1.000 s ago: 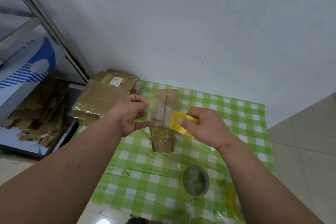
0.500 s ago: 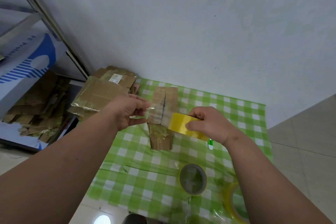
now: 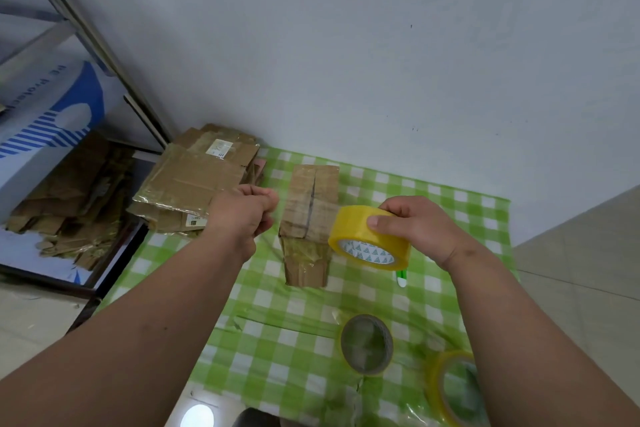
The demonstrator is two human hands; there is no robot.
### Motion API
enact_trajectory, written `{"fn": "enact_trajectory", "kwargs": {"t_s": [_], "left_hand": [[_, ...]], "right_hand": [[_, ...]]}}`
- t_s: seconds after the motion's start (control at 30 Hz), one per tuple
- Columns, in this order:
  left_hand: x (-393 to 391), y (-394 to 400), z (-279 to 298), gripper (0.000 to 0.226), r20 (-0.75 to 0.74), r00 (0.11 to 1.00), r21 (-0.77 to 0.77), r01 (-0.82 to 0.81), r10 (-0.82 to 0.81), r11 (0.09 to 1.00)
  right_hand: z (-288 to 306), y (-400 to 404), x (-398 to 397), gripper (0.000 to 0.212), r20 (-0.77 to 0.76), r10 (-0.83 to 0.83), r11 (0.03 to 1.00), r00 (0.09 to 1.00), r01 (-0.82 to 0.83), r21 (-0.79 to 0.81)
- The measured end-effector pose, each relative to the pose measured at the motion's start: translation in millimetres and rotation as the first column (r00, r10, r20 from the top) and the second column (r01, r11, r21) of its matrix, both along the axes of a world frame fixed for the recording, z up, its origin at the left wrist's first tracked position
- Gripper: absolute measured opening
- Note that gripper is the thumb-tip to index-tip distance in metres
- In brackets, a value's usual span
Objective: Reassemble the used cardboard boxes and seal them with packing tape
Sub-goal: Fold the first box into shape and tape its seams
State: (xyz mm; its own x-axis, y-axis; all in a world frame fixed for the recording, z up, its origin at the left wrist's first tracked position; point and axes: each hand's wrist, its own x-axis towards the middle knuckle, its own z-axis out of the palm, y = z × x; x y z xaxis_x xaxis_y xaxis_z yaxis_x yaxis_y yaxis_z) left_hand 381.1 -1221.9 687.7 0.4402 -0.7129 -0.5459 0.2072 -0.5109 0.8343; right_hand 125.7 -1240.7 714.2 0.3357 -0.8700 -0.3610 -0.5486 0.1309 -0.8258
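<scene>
Two hands worked mid-frame: the right hand [image 3: 420,231] gripped a yellow tape roll [image 3: 367,239] beside the small cardboard box [image 3: 309,215] on the checked cloth [image 3: 277,340], while the left hand [image 3: 242,215] pinched, apparently, the tape's clear end.

soft, even, cool daylight with no clear source; shadows stay faint. a round white glare spot [image 3: 196,415] shines on the floor at the bottom edge. wide-angle bending slants the shelf post [image 3: 86,31] at left. forearms near the lens look soft.
</scene>
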Motion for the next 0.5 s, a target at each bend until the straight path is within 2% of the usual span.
{"fn": "enact_trajectory", "kwargs": {"t_s": [0.1, 0.2, 0.3, 0.4, 0.5], "left_hand": [[6, 1, -4, 0.019, -0.007, 0.999, 0.003, -0.049, 0.049, 0.999], [13, 0, -8, 0.020, 0.000, 0.999, 0.012, -0.045, 0.045, 0.999], [14, -1, -16, 0.019, -0.007, 0.996, 0.049, -0.083, 0.084, 0.995], [18, 2, -30, 0.019, -0.010, 0.994, 0.092, -0.111, 0.112, 0.990], [20, 5, -41, 0.016, -0.008, 0.996, 0.109, -0.092, 0.094, 0.990]], "right_hand": [[-9, -5, -2, 0.037, -0.126, 0.030, 0.999, 0.992, -0.035, -0.041], [-22, -6, -2, 0.039, -0.221, 0.015, 0.998, 0.975, -0.029, -0.063], [-28, -9, -1, 0.031, -0.222, 0.025, 0.999, 0.975, -0.034, -0.037], [-26, -16, -4, 0.031, -0.135, -0.003, 1.000, 0.991, 0.002, -0.006], [-30, -21, -3, 0.031, -0.178, 0.031, 1.000, 0.984, -0.031, 0.003]]}}
